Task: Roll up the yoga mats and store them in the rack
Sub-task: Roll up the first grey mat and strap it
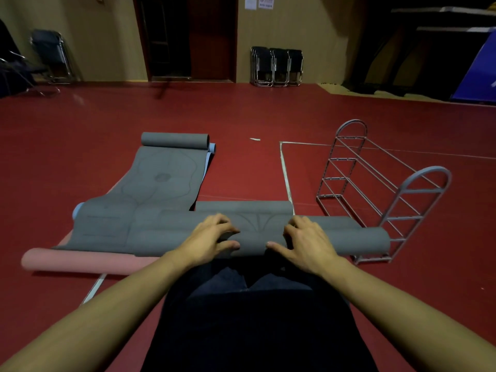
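1. I see the grey mat roll lying crosswise on the red floor, just ahead of my knees, with both hands on its middle.
2. My left hand grips the roll: fingers curled over the top, thumb pressed against the near side.
3. My right hand holds it the same way, a little apart from the left.
4. A second grey mat stretches away to the left of the roll, its far end curled up, with blue edges of another mat showing beneath it.
5. A pink rolled mat lies to the left, near my left forearm.
6. The wire rack stands to the right; the roll's right end lies just in front of its near arch.
7. Folded chairs lean against the far wall.
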{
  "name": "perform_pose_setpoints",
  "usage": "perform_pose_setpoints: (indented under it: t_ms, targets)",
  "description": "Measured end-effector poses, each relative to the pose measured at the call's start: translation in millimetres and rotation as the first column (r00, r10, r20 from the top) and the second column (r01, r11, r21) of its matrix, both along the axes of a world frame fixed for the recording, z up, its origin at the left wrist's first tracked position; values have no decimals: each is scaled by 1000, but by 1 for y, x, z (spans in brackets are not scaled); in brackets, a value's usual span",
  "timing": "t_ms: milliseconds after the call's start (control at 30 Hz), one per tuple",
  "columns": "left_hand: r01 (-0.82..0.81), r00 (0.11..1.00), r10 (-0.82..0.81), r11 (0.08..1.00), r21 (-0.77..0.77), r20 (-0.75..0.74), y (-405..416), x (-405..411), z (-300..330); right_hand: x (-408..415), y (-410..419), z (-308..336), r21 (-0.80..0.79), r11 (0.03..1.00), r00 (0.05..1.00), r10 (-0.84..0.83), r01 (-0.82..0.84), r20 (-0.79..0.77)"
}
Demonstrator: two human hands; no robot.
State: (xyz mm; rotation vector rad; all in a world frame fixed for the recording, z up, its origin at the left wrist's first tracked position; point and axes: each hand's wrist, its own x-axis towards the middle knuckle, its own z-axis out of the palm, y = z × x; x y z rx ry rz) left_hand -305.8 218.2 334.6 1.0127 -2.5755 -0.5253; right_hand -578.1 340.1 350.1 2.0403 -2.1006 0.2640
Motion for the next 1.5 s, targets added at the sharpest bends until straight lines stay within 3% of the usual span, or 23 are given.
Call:
perform_pose_setpoints:
  t_ms: [100,200,300,433,500,567,633,700,1000,1167,1300,1500]
  targets:
    - [-75,995,69,994,-83,-79,2,-7,1,-3,-6,6,28,999,999,-41,41,3]
    - [-19,995,-2,977,-213,-98,12,-14,-2,0,-12,12,50,998,999,-47,47,-3]
    - [0,999,-18,922,-387,-44,15,-11,-5,3,-16,12,-4,999,999,-37,37,-21]
    - [41,990,36,859,-511,138,23,-14,2,8,-16,6,-74,997,994,2,-11,-108]
    - [34,980,71,861,-508,186,26,-18,2,9,-17,4,-50,999,994,-12,6,-106]
    - [0,987,77,877,-481,142,26,-21,2,7,-19,1,-33,999,998,-15,14,-56]
    - [-31,994,73,893,-448,76,22,-23,-1,5,-21,-3,-86,996,999,-11,8,-39]
    - [-38,997,63,910,-414,46,19,-28,-5,4,-26,-9,-175,984,993,-39,18,-115]
    - [-110,981,178,834,-541,75,10,-35,-11,8,-38,-8,-282,959,994,-35,3,-107]
    - [-203,976,215,889,-410,-17,4,-40,-13,7,-40,-11,-269,963,999,-39,29,-32]
    - [-209,974,227,919,-333,17,-5,-46,-7,1,-39,-16,-234,972,999,-17,24,32]
    - [-139,965,213,909,-394,152,-6,-47,2,1,-44,-20,-310,950,996,-63,41,-61]
